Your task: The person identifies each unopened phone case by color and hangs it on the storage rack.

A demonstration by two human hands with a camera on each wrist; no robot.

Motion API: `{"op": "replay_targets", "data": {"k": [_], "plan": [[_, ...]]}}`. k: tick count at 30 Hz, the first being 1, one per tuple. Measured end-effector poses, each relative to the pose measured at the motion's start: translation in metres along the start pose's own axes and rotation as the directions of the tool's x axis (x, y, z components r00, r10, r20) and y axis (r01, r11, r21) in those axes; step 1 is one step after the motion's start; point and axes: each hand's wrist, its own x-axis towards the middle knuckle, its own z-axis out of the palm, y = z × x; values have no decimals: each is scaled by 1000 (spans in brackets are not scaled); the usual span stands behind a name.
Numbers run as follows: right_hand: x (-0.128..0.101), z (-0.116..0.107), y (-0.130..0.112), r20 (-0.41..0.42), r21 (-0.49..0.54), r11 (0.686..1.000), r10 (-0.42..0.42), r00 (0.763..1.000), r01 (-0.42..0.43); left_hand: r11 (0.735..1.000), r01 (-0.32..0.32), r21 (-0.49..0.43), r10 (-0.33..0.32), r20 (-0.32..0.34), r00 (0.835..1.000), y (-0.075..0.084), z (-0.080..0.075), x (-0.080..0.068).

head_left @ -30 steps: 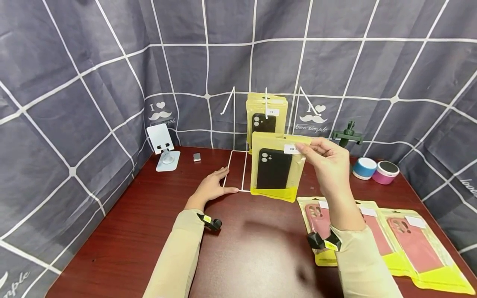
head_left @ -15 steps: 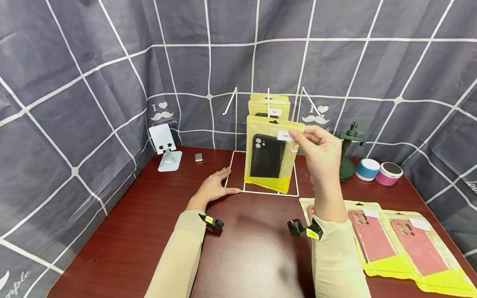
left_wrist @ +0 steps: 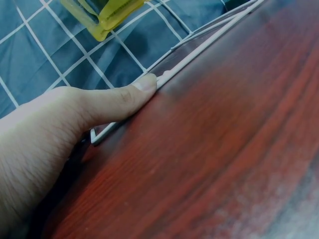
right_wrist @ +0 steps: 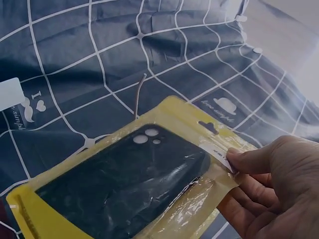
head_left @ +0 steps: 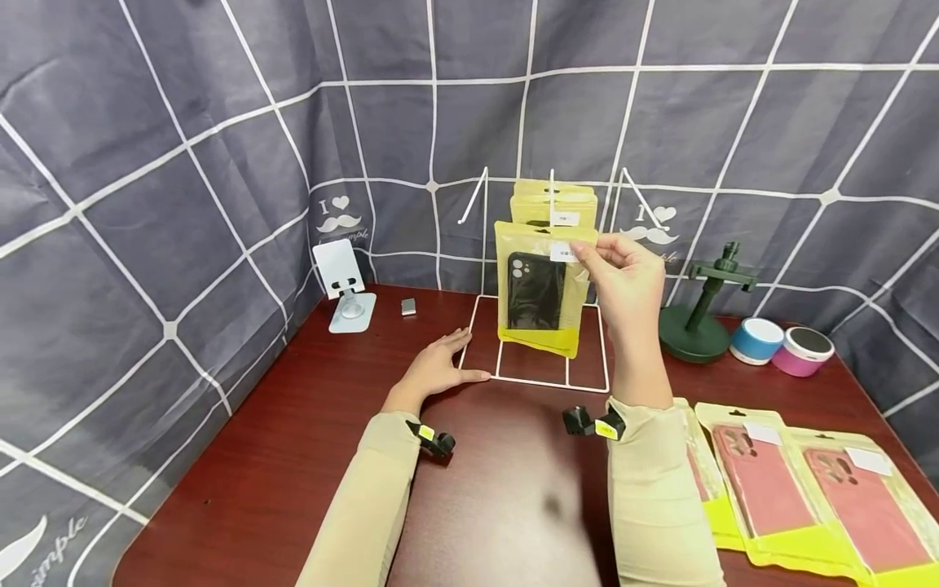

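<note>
My right hand (head_left: 629,273) pinches the upper right corner of a yellow packaged phone case (head_left: 539,289), by its white label. The case inside is black, and the hang hole (right_wrist: 208,127) shows at the package's top in the right wrist view. This package is held upright in front of more yellow packages (head_left: 557,200) hanging on the middle hook of a white wire display rack (head_left: 550,383). My left hand (head_left: 433,368) rests at the rack's front left corner. In the left wrist view its thumb (left_wrist: 122,102) lies along the base wire, fingers spread.
Pink phone cases in yellow packages (head_left: 770,481) lie at the right. A green stand (head_left: 697,326), a blue speaker (head_left: 757,341) and a pink one (head_left: 803,352) stand behind them. A white phone stand (head_left: 341,281) and a small metallic block (head_left: 408,306) are at the back left.
My right hand has carried the black phone case package up and away from me, toward the middle hook. The left hand stays on the rack; the head view has shifted slightly.
</note>
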Motion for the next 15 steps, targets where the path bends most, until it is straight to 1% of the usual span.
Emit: {"op": "replay_targets", "data": {"k": [4, 8, 15], "plan": [[5, -2, 4, -4, -29, 1000, -5, 1000, 5, 1000, 2, 6, -2, -8, 1000, 1, 1, 2], [10, -3, 10, -20, -64, 998, 9, 1000, -10, 1000, -5, -11, 5, -13, 1000, 1, 1, 1], [20, 2, 32, -65, -68, 997, 32, 997, -36, 1000, -7, -6, 7, -17, 1000, -1, 2, 1]]}}
